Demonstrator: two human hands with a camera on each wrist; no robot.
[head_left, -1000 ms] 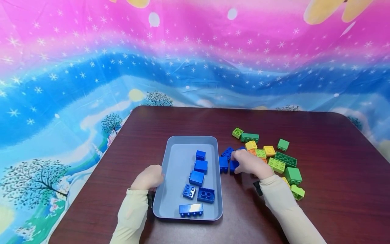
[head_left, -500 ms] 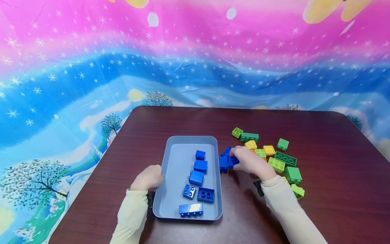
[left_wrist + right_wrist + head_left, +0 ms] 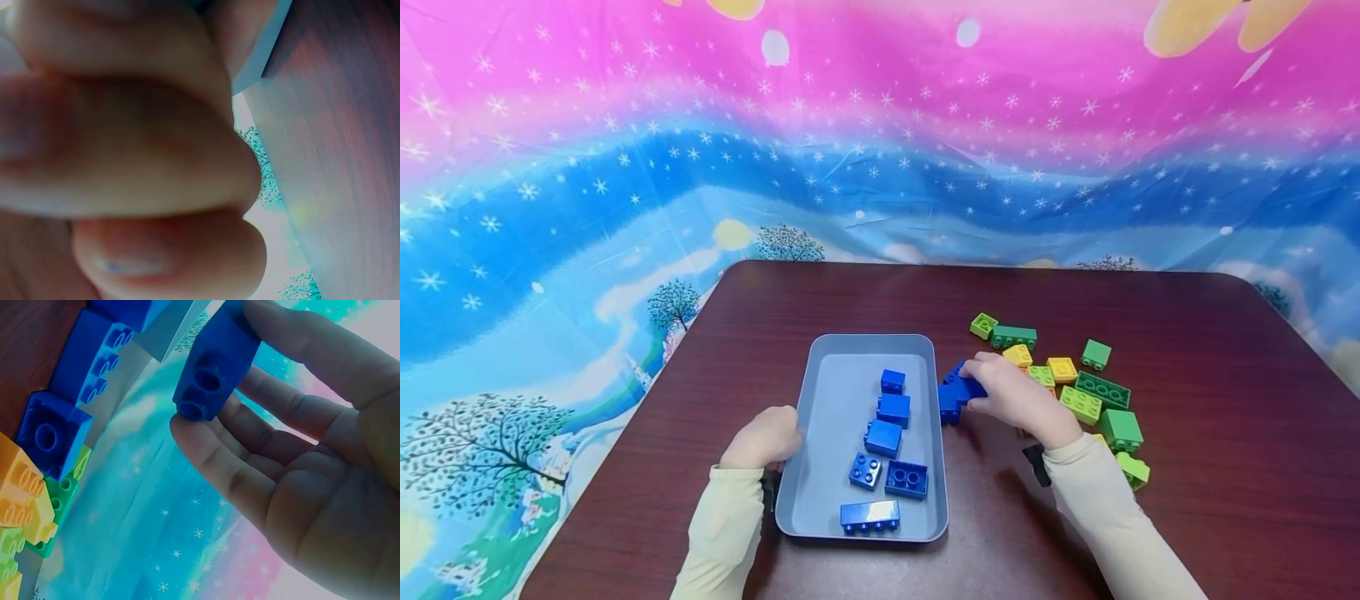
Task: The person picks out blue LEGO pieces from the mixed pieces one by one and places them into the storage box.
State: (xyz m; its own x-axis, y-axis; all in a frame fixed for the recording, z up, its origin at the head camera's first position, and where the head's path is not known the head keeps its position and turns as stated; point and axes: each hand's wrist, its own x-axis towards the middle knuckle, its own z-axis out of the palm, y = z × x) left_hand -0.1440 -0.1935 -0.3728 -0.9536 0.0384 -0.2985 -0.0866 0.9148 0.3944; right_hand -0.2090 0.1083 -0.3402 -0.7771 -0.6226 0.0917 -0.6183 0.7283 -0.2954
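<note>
My right hand (image 3: 1021, 398) pinches a blue toy brick (image 3: 219, 365) between thumb and fingertips, just off the right side of the grey tray (image 3: 827, 350). In the right wrist view, the brick's studs show near a fingertip. Beside it, more blue bricks (image 3: 87, 356) lie against the tray's outer wall, partly covered by my hand in the head view. My left hand (image 3: 765, 439) grips the tray's left rim with curled fingers; its fingers (image 3: 137, 150) are blurred and close in the left wrist view. Inside the tray are several blue bricks (image 3: 883, 437), spread along its right half.
Right of my right hand lies a loose group of green bricks (image 3: 1123, 430), yellow bricks (image 3: 1062, 370) and lime bricks (image 3: 1081, 405), with orange ones (image 3: 17, 481) partly hidden. They rest on a dark wooden table (image 3: 1210, 375). A printed cloth (image 3: 880, 167) hangs behind it.
My right hand has lifted the blue brick off the table and moved slightly left and away from me, towards the tray. The left hand and the tray stay where they were.
</note>
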